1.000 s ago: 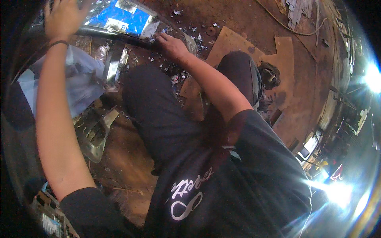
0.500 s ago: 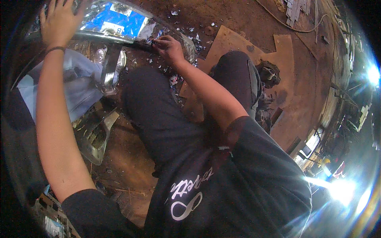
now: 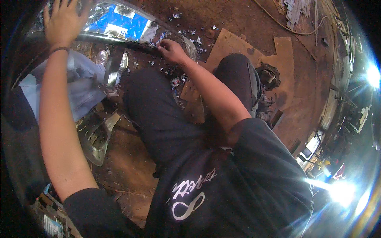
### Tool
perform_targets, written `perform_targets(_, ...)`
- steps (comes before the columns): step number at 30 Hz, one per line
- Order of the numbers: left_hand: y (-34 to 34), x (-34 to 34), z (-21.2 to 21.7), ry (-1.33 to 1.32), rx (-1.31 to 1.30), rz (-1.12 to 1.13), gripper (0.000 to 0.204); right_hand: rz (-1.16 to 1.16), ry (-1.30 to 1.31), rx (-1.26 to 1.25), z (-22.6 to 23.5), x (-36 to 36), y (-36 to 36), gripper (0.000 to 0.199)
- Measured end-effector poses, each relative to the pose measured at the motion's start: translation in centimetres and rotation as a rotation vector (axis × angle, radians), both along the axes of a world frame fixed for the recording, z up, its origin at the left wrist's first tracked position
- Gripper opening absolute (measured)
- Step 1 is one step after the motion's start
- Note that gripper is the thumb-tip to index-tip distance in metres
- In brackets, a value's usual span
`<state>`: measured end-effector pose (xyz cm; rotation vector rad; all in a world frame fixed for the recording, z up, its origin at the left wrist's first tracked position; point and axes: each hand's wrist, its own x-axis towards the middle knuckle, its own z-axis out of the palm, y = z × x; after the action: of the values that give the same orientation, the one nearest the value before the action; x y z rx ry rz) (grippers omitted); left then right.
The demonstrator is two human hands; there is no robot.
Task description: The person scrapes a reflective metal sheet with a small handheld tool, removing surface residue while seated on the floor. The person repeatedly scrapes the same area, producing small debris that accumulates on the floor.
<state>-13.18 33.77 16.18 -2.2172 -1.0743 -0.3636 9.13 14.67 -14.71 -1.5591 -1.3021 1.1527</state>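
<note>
Across the upper left lies a long, curved, shiny panel [image 3: 89, 36] with a blue and white sticker [image 3: 125, 23] on its face. My left hand [image 3: 63, 25] rests on the panel's left part, flat, with fingers spread. At the right end of the sticker, where its surface looks torn and ragged, my right hand [image 3: 171, 50] has its fingers curled and pressed together at the panel's lower edge. Whatever those fingertips hold, if anything, is too small to make out. Small torn scraps [image 3: 198, 41] lie scattered on the ground beside this end.
Flattened brown cardboard [image 3: 230, 45] covers ground to the right, with a dark crumpled object [image 3: 269, 75] by my knee. Under the panel, a metal leg [image 3: 114, 67] stands near another person's light blue trousers [image 3: 79, 85]. A grey plastic piece [image 3: 97, 141] lies left of my leg.
My right hand has shifted slightly right along the panel's edge, fingers still curled. My left hand stays flat on the panel. The whole view has moved a little.
</note>
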Motion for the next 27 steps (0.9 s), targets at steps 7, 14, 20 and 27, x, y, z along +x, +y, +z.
perform_targets(7, -1.5, 0.7, 0.7, 0.057, -0.043, 0.108, 0.054, -0.15, -0.096, 0.145, 2.4, -2.0, -1.8, 0.036)
perform_targets(14, -2.3, 1.2, 1.1, 0.074, -0.059, 0.157, 0.053, -0.213, -0.156, 0.133, 2.8, -3.2, -2.0, 0.022)
perform_targets(20, -2.3, 2.3, 1.6, 0.055, -0.107, 0.152, 0.052, -0.104, -0.296, 0.155, 1.3, -2.4, -0.8, 0.022)
perform_targets(27, 0.2, -1.2, -0.3, -0.007, -0.093, 0.028, 0.053, 0.132, -0.005, -0.194, 2.0, -0.2, -2.3, 0.029)
